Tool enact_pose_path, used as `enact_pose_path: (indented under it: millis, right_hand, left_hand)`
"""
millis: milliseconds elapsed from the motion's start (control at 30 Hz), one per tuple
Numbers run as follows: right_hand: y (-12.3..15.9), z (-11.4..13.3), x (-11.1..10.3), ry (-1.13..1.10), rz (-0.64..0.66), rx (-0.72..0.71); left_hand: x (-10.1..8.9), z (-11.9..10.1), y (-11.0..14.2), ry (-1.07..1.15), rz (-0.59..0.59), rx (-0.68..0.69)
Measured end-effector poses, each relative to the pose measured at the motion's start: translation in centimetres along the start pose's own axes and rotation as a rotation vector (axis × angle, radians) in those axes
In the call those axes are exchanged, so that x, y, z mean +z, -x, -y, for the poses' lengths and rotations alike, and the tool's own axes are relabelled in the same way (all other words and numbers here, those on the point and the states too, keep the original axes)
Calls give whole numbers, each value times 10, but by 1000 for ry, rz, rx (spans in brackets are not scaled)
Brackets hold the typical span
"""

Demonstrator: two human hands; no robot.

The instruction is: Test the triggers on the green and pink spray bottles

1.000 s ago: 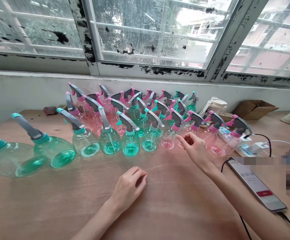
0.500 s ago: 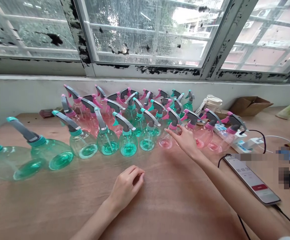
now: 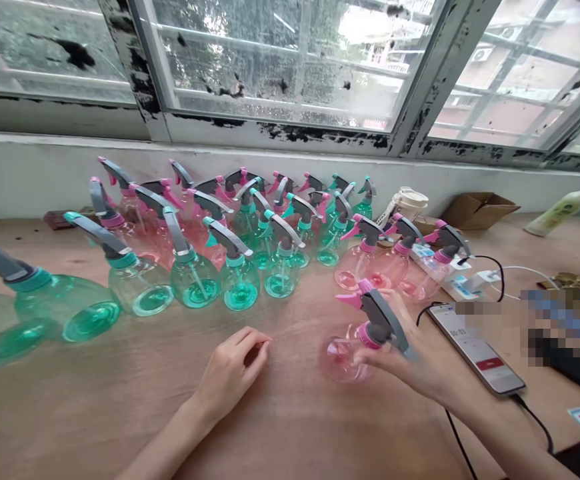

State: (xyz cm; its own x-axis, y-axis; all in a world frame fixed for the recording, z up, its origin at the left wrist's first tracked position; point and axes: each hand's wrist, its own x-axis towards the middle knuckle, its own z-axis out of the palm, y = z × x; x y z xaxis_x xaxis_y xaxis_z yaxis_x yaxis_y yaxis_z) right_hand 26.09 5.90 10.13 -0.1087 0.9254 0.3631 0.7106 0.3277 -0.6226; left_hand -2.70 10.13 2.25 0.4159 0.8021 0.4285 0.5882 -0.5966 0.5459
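My right hand (image 3: 410, 363) is closed round a pink spray bottle (image 3: 347, 350) with a grey and pink trigger head, held just above the wooden table (image 3: 295, 427) in front of the rows. My left hand (image 3: 230, 373) rests on the table with its fingers loosely curled and nothing in it. Behind the hands stand rows of teal spray bottles (image 3: 240, 280) and pink spray bottles (image 3: 380, 263), several of each.
A phone (image 3: 475, 347) on a black cable lies at the right beside a white power strip (image 3: 463, 287). A cardboard box (image 3: 477, 210), a paper cup (image 3: 410, 200) and a pale green bottle (image 3: 563, 210) sit near the window wall.
My right hand reached into the pink row, took hold of a pink spray bottle and drew it back toward me. The left hand stayed put.
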Motion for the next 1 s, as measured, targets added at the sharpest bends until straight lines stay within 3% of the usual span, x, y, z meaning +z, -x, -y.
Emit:
enact_pose_path:
  millis: [133,233,433,633,833,1000]
  right_hand:
    - [-5,1,5,-220,38,-2]
    - [-6,-1,17,-332,-14,8]
    - [-10,3,26,-417,-59,-12]
    - [-24,-5,23,-453,53,-169]
    - [-50,-12,31,-453,27,-316]
    - [-59,-15,35,-519,91,-313]
  left_hand:
    - [1,1,-1,-9,-18,9]
    - [0,-1,-2,-2,-23,10]
    - [-1,-2,-3,-5,-25,-6]
    - [-2,-2,-3,-8,-29,-12]
    - [-4,-4,-6,-12,-43,-10]
    - [-4,-3,-6,-26,-45,-20]
